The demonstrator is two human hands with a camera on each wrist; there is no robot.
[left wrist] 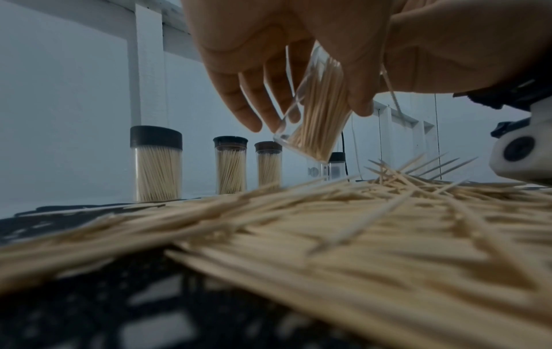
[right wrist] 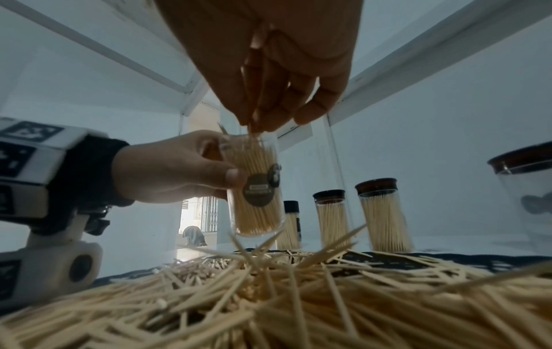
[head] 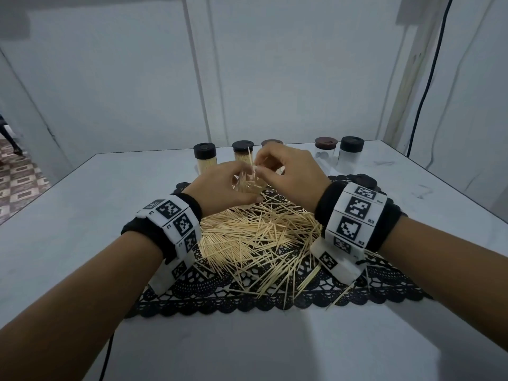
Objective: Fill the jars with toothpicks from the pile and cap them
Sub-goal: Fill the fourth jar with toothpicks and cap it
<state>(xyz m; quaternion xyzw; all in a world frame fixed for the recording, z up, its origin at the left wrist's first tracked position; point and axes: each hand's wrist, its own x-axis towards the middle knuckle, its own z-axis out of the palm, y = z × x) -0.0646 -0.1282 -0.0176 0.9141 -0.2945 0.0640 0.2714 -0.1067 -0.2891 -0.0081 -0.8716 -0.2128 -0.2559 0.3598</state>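
My left hand (head: 228, 185) grips a clear uncapped jar (head: 247, 189) tilted above the toothpick pile (head: 261, 237). The jar (right wrist: 256, 189) is nearly full of toothpicks and carries a round dark label. My right hand (head: 286, 171) hovers right over the jar's mouth and pinches a small bunch of toothpicks (right wrist: 254, 99), their lower ends at the rim. From the left wrist view the jar (left wrist: 316, 122) leans between my left hand's fingers (left wrist: 254, 99) and thumb. Three filled, capped jars (head: 204, 158) (head: 243, 151) (right wrist: 384, 217) stand behind.
The pile lies on a black lace mat (head: 247, 295) on a white table (head: 68, 215). Two empty capped jars (head: 325, 149) (head: 351, 152) stand at the back right. A loose dark lid (head: 364, 180) sits on the mat by my right wrist. White walls close in behind.
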